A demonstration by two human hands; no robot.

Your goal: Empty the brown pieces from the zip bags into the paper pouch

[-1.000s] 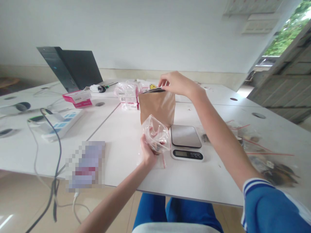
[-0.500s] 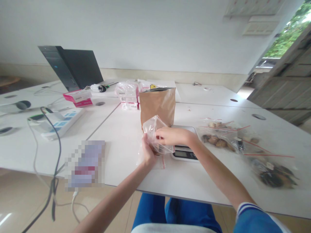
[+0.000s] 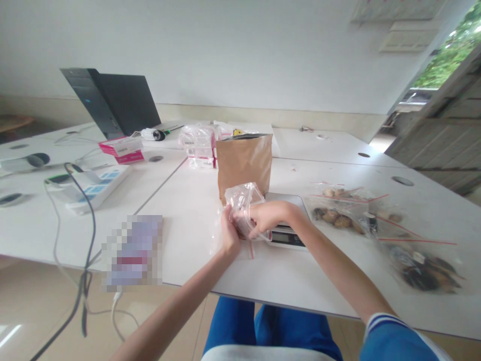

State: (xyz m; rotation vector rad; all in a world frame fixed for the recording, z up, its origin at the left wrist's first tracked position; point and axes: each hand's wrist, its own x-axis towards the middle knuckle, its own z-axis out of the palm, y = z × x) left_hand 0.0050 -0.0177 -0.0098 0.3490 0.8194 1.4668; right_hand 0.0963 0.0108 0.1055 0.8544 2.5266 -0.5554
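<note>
Both my hands meet over a small clear zip bag (image 3: 243, 200) in front of me on the white table (image 3: 285, 271). My left hand (image 3: 228, 235) grips the bag from the left and below. My right hand (image 3: 265, 216) is closed on the bag's right side, fingers curled around it. Something dark shows inside the bag, too small to name. Just behind stands an upright brown paper bag (image 3: 244, 163). A small digital scale (image 3: 287, 234) lies right of my hands, partly hidden by my right hand.
Clear bags of brownish round pieces (image 3: 340, 210) and of dark pieces (image 3: 423, 268) lie at the right. A laptop (image 3: 116, 103), pink boxes (image 3: 122, 149), a power strip (image 3: 93, 183) and cables (image 3: 80, 240) are at the left. Clear packets (image 3: 197, 143) sit behind the paper bag.
My right hand left the top of the brown paper bag, came down to the clear bag in my left hand, and closed on it. The bag now looks more crumpled.
</note>
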